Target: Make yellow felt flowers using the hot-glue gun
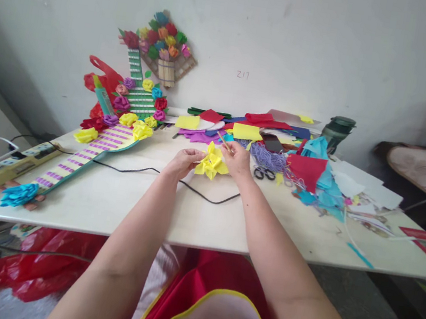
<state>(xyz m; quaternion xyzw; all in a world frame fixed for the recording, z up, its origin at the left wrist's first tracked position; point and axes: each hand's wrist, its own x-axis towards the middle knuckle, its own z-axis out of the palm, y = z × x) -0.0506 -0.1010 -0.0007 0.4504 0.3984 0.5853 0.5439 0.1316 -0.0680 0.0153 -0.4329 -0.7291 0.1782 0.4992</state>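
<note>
A yellow paper flower (212,162) with pointed petals is held over the middle of the white table. My left hand (185,163) pinches one petal at the flower's left side. In my right hand (237,159) is a thin wooden stick (223,140), pointing up and to the left just above the petals. My right fingers are close to the flower's right edge; whether they touch it I cannot tell. Black scissors (264,174) lie on the table to the right of my right hand.
A black cable (130,171) crosses the table below my hands. At the left stand flower-covered paper craft pieces (88,153) and a power strip (31,157). Coloured paper sheets (247,132), purple yarn (268,157) and a dark bottle (337,132) line the back and right.
</note>
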